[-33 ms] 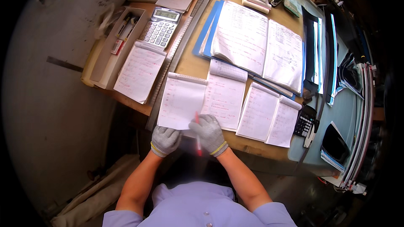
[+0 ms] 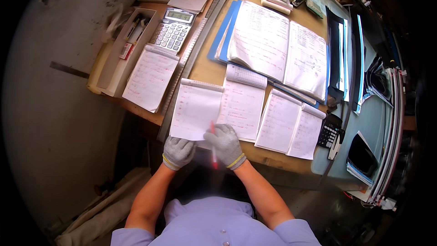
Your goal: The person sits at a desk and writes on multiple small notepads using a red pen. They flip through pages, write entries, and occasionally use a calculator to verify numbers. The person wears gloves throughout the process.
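My right hand (image 2: 224, 145), in a grey knit glove, is closed round a red pen (image 2: 212, 129) whose upper part points at the notepad. The notepad (image 2: 195, 111) lies at the near table edge, with a stapled top strip and faint red handwriting down its left side. My left hand (image 2: 178, 151), gloved alike, rests against the pad's lower left edge with its fingers curled under; whatever they grip is hidden. Just right of this pad lies another written notepad (image 2: 245, 105), with its top pages folded back.
An open blue folder of papers (image 2: 259, 41) lies beyond the pads. More notepads (image 2: 278, 120) sit to the right, beside a black calculator (image 2: 328, 132) and a cutter knife (image 2: 336, 148). Leftward are a long metal ruler (image 2: 182, 70), a grey calculator (image 2: 173, 31) and a pen box (image 2: 123, 59).
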The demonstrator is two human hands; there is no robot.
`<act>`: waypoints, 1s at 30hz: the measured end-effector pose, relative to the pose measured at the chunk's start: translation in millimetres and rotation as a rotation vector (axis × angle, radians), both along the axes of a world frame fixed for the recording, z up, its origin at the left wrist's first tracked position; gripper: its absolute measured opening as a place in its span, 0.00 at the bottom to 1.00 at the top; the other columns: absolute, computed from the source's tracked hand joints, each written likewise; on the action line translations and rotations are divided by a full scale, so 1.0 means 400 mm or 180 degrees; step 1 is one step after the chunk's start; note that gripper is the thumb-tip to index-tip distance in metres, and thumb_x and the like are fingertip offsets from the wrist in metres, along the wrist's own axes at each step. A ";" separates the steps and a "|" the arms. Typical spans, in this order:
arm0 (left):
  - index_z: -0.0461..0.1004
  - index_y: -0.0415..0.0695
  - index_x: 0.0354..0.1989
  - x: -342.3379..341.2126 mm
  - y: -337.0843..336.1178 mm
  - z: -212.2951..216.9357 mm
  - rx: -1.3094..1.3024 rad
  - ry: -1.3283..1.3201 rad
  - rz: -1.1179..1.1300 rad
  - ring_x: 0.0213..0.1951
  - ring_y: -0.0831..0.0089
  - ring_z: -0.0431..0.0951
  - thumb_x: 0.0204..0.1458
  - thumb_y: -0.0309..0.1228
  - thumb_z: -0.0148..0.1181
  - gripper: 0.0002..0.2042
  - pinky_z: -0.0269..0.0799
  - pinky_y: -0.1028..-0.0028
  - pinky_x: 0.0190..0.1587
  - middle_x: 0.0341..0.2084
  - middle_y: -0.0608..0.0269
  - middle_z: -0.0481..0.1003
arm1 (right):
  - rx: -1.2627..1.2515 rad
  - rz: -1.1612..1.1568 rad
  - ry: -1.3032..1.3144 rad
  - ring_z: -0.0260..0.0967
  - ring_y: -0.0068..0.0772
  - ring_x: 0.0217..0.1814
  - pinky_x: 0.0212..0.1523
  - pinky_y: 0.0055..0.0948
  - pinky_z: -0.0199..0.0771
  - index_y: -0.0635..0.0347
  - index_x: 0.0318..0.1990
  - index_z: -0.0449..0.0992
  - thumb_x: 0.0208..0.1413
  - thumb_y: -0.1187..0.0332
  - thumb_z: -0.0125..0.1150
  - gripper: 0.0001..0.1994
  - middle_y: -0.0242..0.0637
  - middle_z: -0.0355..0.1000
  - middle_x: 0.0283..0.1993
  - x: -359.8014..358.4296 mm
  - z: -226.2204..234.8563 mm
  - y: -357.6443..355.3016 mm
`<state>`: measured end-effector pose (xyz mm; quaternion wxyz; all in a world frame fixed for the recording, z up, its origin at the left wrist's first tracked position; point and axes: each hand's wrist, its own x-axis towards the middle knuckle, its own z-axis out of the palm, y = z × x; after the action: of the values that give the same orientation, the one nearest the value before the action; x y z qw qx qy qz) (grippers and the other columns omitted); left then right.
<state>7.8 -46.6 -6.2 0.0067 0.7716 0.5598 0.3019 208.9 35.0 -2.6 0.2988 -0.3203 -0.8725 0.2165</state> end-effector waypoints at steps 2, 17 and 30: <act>0.82 0.40 0.36 0.002 0.003 0.003 0.0016 -0.0004 -0.0002 0.43 0.55 0.81 0.43 0.24 0.69 0.10 0.76 0.56 0.46 0.37 0.57 0.81 | -0.0040 -0.0041 -0.0003 0.77 0.46 0.49 0.52 0.45 0.76 0.54 0.39 0.79 0.48 0.69 0.63 0.09 0.41 0.77 0.40 -0.003 0.000 -0.003; 0.82 0.41 0.36 0.002 -0.010 -0.018 0.0042 0.0093 0.0039 0.42 0.53 0.80 0.40 0.22 0.70 0.12 0.74 0.54 0.42 0.38 0.58 0.81 | -0.0185 -0.0166 0.0124 0.74 0.48 0.53 0.59 0.48 0.72 0.55 0.42 0.78 0.51 0.67 0.61 0.10 0.45 0.76 0.44 0.000 -0.022 -0.028; 0.81 0.38 0.34 0.003 -0.020 -0.033 -0.0049 0.0076 0.0083 0.45 0.47 0.79 0.42 0.21 0.68 0.09 0.73 0.52 0.49 0.38 0.52 0.80 | -0.0136 -0.0190 0.0167 0.74 0.49 0.53 0.60 0.48 0.72 0.56 0.43 0.77 0.53 0.66 0.61 0.10 0.46 0.75 0.45 -0.004 -0.064 -0.040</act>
<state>9.2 -54.4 -19.2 0.0021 0.7678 0.5721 0.2884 207.5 18.9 -28.3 0.3210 -0.3467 -0.8496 0.2344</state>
